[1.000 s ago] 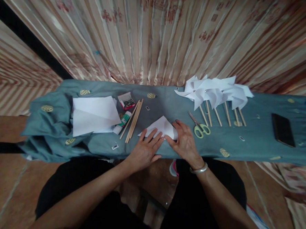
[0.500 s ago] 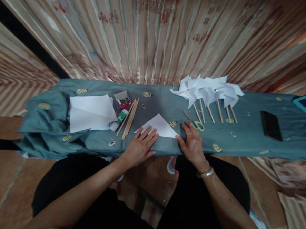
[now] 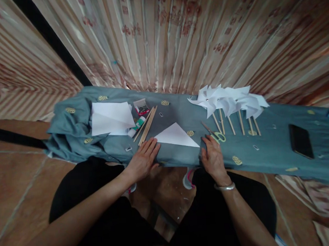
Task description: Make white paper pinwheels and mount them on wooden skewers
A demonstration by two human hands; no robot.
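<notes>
While smooth white sheets (image 3: 111,119) lie stacked toward the left end of the cloth-covered surface (image 3: 177,109), straight wooden sticks (image 3: 148,128) slant left of the middle. Beside their near ends, the left hand (image 3: 143,159) lies flat, fingers extended side by side, tips at the left corner of a crisp paper triangle (image 3: 176,136) near the front edge. A sharp fold probably wants corners lined up and even pressure along the long side, since soft covering may let it slip. The right hand (image 3: 212,157), fingers slightly parted and bent, rests by the triangle's right tip, seemingly holding nothing. Beyond come green-handled scissors (image 3: 219,136), then angular white pinwheels (image 3: 230,100) along the back edge.
</notes>
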